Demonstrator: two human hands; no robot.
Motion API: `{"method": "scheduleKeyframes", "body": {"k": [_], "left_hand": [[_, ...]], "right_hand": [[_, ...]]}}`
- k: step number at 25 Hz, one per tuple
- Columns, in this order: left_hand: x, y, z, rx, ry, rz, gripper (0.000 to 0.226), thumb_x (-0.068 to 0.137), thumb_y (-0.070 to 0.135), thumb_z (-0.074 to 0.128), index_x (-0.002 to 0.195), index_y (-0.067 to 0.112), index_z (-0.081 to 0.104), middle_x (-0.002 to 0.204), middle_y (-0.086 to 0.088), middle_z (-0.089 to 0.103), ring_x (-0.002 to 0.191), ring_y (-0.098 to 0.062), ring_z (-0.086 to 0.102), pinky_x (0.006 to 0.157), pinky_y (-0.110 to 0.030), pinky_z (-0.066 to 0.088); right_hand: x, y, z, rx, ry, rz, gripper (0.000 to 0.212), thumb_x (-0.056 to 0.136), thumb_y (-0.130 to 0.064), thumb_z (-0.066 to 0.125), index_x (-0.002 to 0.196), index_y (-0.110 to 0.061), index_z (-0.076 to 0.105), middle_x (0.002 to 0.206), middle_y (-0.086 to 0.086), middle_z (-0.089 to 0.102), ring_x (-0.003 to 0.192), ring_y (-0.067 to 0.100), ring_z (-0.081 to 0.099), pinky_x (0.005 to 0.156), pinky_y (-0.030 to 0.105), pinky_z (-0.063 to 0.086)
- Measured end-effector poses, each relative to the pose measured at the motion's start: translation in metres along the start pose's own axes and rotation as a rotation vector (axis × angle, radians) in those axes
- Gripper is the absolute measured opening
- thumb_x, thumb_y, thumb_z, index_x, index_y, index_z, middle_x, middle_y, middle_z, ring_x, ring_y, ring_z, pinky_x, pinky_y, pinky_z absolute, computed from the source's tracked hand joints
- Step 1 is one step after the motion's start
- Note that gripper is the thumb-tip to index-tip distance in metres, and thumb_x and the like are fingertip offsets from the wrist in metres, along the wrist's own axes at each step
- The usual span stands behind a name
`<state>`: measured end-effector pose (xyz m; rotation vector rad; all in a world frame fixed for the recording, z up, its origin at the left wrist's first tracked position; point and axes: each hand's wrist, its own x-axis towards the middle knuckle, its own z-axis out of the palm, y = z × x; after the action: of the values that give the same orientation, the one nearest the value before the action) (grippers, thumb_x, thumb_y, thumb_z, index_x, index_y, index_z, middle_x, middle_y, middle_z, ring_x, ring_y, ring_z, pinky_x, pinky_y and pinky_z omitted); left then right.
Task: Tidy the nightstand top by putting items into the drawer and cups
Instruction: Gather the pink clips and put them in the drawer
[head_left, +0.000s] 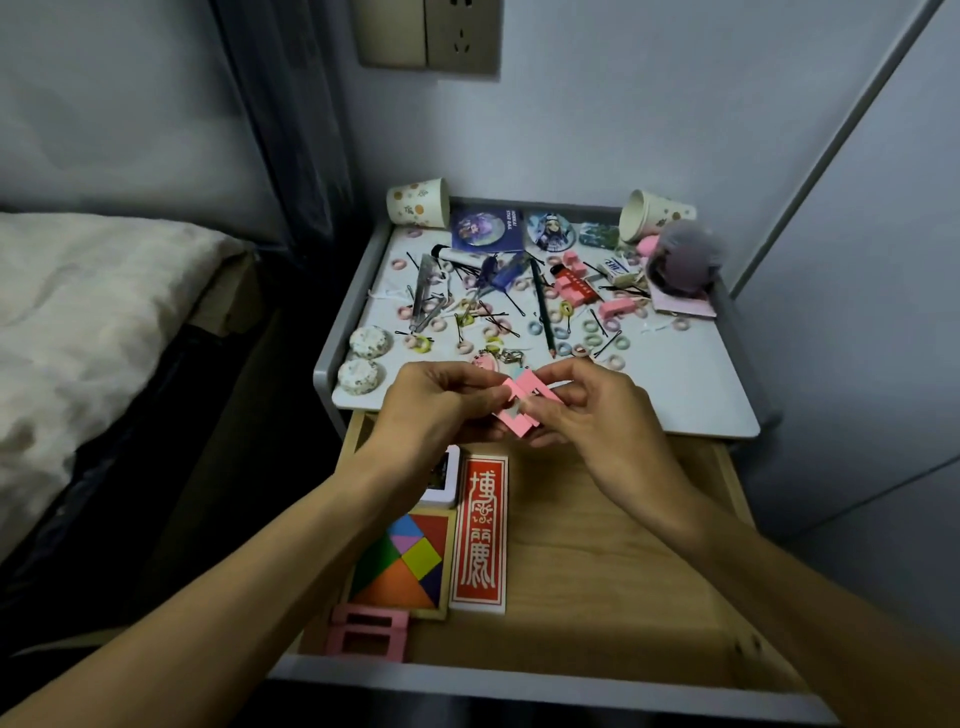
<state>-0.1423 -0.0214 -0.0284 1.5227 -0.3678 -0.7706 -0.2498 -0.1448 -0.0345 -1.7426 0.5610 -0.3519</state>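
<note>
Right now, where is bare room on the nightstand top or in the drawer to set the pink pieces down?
Free: the drawer's wood right of the red box; the nightstand top's front right corner, nearer than the hair rings. Crowded: the top's middle and back; the drawer's left, with the tangram.

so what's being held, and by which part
A pink block, pinched by both hands: left hand at the left side, right hand at the right side.
</note>
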Motion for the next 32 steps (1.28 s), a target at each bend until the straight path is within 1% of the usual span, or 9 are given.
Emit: {"method": "scheduleKeyframes", "body": {"k": [3,6,10,15,18,22,27,30,32], "left_hand": [[0.001,-0.002,-0.003,0.018,-0.023,-0.016,0.01,0.087,-0.002,0.066,0.086,0.006,0.071,0.073,-0.01,0.074,0.058,-0.017,0.066,0.064,-0.027,0.059],[0.001,-0.002,-0.003,0.004,-0.058,-0.046,0.012,0.088,-0.002,0.064,0.087,0.008,0.07,0.072,-0.008,0.074,0.057,-0.015,0.067,0.063,-0.026,0.059],[0.001,0.001,0.0,-0.039,-0.054,-0.053,0.011,0.088,-0.004,0.064,0.088,0.004,0.071,0.072,-0.01,0.074,0.055,-0.014,0.066,0.057,-0.021,0.056],[0.005,0.001,-0.001,-0.141,-0.026,-0.068,0.012,0.086,-0.005,0.064,0.094,-0.004,0.073,0.083,-0.019,0.073,0.062,-0.021,0.067,0.063,-0.023,0.059],[0.005,0.001,-0.001,-0.179,0.003,-0.075,0.017,0.085,-0.005,0.065,0.101,-0.009,0.071,0.089,-0.024,0.072,0.064,-0.022,0.067,0.063,-0.023,0.06],[0.005,0.001,-0.002,-0.249,0.005,-0.107,0.023,0.085,-0.005,0.065,0.107,-0.012,0.067,0.092,-0.025,0.071,0.067,-0.024,0.069,0.061,-0.022,0.058],[0.003,0.002,-0.004,-0.219,-0.058,-0.105,0.017,0.092,-0.001,0.059,0.105,-0.007,0.067,0.089,-0.022,0.073,0.071,-0.023,0.071,0.063,-0.022,0.059],[0.002,0.006,-0.007,-0.152,-0.087,-0.065,0.023,0.092,0.001,0.06,0.114,0.003,0.065,0.09,-0.022,0.074,0.072,-0.024,0.073,0.066,-0.024,0.06],[0.001,0.009,-0.01,-0.094,-0.108,-0.029,0.025,0.09,0.002,0.062,0.114,0.005,0.066,0.09,-0.021,0.074,0.073,-0.024,0.073,0.066,-0.024,0.06]], "right_hand": [[0.002,0.0,0.001,-0.007,-0.003,-0.003,0.016,0.087,-0.01,0.068,0.099,-0.019,0.063,0.091,0.002,0.074,0.075,0.013,0.073,0.065,0.028,0.06],[0.002,0.0,0.001,-0.038,-0.01,-0.012,0.016,0.086,-0.013,0.069,0.097,-0.023,0.063,0.089,0.0,0.074,0.073,0.011,0.073,0.062,0.024,0.058],[0.004,-0.003,-0.003,-0.039,-0.005,-0.026,0.017,0.086,-0.015,0.07,0.1,-0.023,0.064,0.09,0.0,0.075,0.075,0.011,0.073,0.065,0.026,0.059],[0.001,-0.004,-0.002,0.076,0.077,-0.053,0.028,0.08,-0.009,0.075,0.104,-0.023,0.069,0.096,-0.004,0.075,0.084,0.007,0.072,0.067,0.019,0.056],[0.002,-0.002,-0.002,0.105,0.112,-0.038,0.034,0.078,-0.009,0.076,0.109,-0.023,0.07,0.1,-0.004,0.075,0.091,0.007,0.071,0.074,0.023,0.058],[0.002,-0.003,-0.001,0.083,0.13,-0.071,0.034,0.078,-0.01,0.076,0.108,-0.025,0.071,0.1,-0.005,0.075,0.092,0.008,0.071,0.08,0.029,0.059],[0.005,-0.001,-0.004,0.055,0.129,-0.072,0.036,0.077,-0.007,0.077,0.109,-0.021,0.071,0.099,-0.003,0.075,0.09,0.009,0.072,0.081,0.03,0.059],[0.006,-0.003,-0.008,0.058,0.095,-0.082,0.036,0.078,-0.007,0.076,0.112,-0.017,0.07,0.1,-0.001,0.075,0.089,0.009,0.072,0.079,0.027,0.059],[0.007,-0.005,-0.01,0.052,0.079,-0.098,0.037,0.078,-0.008,0.075,0.113,-0.014,0.07,0.1,-0.001,0.075,0.088,0.009,0.072,0.077,0.024,0.058]]}}
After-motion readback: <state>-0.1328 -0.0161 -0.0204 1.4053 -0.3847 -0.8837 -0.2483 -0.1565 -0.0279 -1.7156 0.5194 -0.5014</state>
